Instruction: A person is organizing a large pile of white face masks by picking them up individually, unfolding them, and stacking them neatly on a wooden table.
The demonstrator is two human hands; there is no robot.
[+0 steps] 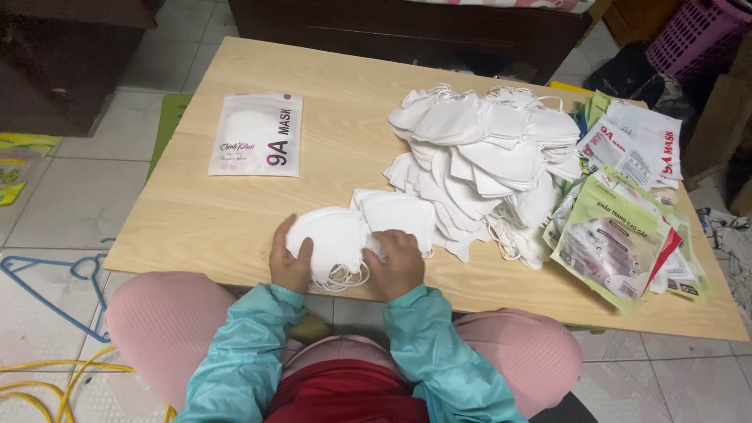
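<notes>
Gripping a small stack of folded white face masks (335, 239) at the near edge of the wooden bench (235, 211): left hand (290, 262) curled round the stack's left side, thumb on top; right hand (398, 262) closed on its right side, fingers bent over the elastic loops. Masks white, fan-shaped, creased flat, ear loops dangling below. Just beside, another folded mask (399, 213); farther right, a loose heap of white masks (486, 157). At far right, piled green and white packaging pouches (619, 235); at far left, one sealed white pouch (257, 135) lying flat.
</notes>
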